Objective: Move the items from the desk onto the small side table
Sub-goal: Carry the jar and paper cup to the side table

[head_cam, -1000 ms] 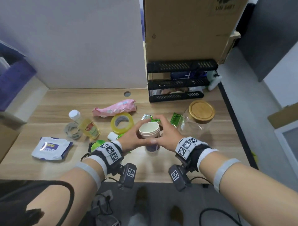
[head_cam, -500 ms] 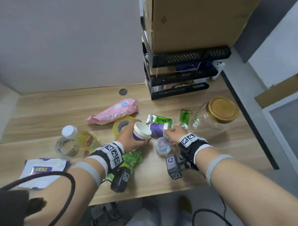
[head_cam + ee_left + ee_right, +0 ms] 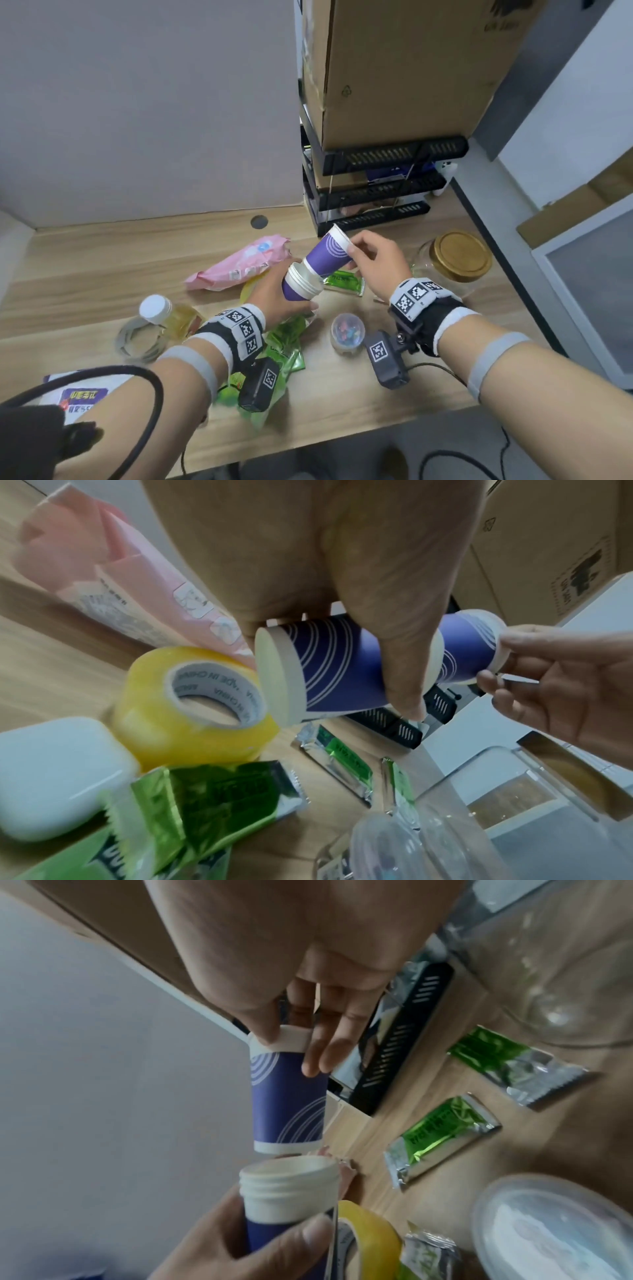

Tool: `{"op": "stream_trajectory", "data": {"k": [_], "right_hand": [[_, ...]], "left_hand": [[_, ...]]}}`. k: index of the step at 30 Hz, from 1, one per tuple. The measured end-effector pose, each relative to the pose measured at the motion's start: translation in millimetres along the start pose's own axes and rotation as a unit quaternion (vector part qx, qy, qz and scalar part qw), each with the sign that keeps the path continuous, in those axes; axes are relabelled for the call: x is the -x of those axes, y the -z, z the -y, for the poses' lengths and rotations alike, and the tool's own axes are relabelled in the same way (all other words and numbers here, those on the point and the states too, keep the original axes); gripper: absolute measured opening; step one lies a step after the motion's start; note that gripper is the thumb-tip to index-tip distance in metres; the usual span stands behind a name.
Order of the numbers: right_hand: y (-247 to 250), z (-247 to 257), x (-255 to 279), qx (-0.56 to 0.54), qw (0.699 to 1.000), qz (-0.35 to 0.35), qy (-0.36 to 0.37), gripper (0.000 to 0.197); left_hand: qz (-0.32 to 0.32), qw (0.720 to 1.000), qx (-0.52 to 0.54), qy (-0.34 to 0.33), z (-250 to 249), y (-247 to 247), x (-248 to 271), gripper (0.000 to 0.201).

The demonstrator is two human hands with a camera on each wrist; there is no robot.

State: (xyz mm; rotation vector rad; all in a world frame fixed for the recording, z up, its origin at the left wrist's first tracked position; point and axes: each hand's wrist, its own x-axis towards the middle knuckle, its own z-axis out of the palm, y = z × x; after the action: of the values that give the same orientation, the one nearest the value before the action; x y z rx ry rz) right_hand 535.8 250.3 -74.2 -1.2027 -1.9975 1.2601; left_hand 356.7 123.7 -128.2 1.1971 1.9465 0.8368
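My left hand (image 3: 274, 291) grips a tilted stack of purple paper cups (image 3: 301, 286) just above the wooden desk (image 3: 102, 274), thumb across its side. My right hand (image 3: 356, 255) pinches the white rim of a single purple cup (image 3: 325, 253), whose base sits at the mouth of the stack. The right wrist view shows the single cup (image 3: 287, 1096) with a small gap above the stack (image 3: 287, 1188). In the left wrist view the stack (image 3: 325, 666) and the single cup (image 3: 469, 647) lie in one line.
Around the hands the desk holds a pink packet (image 3: 239, 263), yellow tape roll (image 3: 192, 704), oil bottle (image 3: 171, 315), green sachets (image 3: 342, 282), small clear round box (image 3: 347, 330), wooden-lidded glass jar (image 3: 459, 260) and wipes pack (image 3: 78, 394). Behind stands a black tray rack (image 3: 376, 192) under a cardboard box (image 3: 411, 68).
Both hands held the stack upright on the desk. The left then took the stack alone; the right picked a single cup off the desk and brought its base to the stack's mouth.
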Motion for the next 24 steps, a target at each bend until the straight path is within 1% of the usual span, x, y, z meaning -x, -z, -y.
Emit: {"op": "stream_trajectory", "data": {"k": [2,4,6,8,10,11,12,13,14,15,17,19,21,22,23,24], "right_hand": [[2,13,4,0.024,0.999,0.033,0.014,0.008],[3,23,8,0.061,0.996,0.061,0.035,0.008],[5,27,11,0.097,0.99,0.083,0.056,0.012],[3,26,14,0.148,0.984,0.076,0.061,0.017],[1,22,16,0.192,0.977,0.053,0.074,0.026],[0,20,17,0.195,0.975,0.041,0.095,0.03],[-1,19,17,0.176,0.978,0.036,0.108,0.034],[-1,19,18,0.14,0.984,0.044,0.104,0.039],[-1,19,20,0.108,0.988,0.067,0.087,0.046],[-2,19,22,0.092,0.988,0.105,0.065,0.052],[-3,18,26,0.115,0.975,0.186,0.036,0.058],[0,15,28,0.132,0.964,0.23,0.028,0.06],[7,17,27,0.121,0.96,0.253,0.006,0.059],[11,19,25,0.108,0.961,0.253,-0.003,0.058],[16,18,22,0.098,0.967,0.237,-0.006,0.057],[23,17,18,0.106,0.975,0.197,0.004,0.055]], "left_hand": [[0.006,1.0,0.026,-0.012,-11,1,-1,0.078],[0.006,0.999,0.037,-0.033,-23,0,-3,0.081],[-0.002,0.998,0.038,-0.05,-36,-1,-4,0.077],[-0.014,0.998,0.045,-0.052,-44,-2,-6,0.075],[-0.019,0.998,0.053,-0.043,-50,-6,-7,0.075],[-0.021,0.998,0.052,-0.042,-53,-8,-7,0.076],[-0.023,0.998,0.048,-0.044,-56,-9,-6,0.078],[-0.024,0.998,0.045,-0.046,-59,-12,-5,0.081],[-0.024,0.997,0.049,-0.048,-62,-14,-4,0.085],[-0.021,0.997,0.053,-0.051,-66,-16,-4,0.089],[-0.012,0.997,0.038,-0.061,-72,-18,-4,0.095],[-0.008,0.997,0.017,-0.073,-75,-20,-4,0.093],[0.0,0.996,0.019,-0.082,-75,-23,-4,0.09],[0.006,0.996,0.025,-0.083,-74,-26,-5,0.088],[0.011,0.996,0.032,-0.079,-74,-29,-7,0.086],[0.012,0.996,0.038,-0.074,-75,-31,-9,0.085]]}}
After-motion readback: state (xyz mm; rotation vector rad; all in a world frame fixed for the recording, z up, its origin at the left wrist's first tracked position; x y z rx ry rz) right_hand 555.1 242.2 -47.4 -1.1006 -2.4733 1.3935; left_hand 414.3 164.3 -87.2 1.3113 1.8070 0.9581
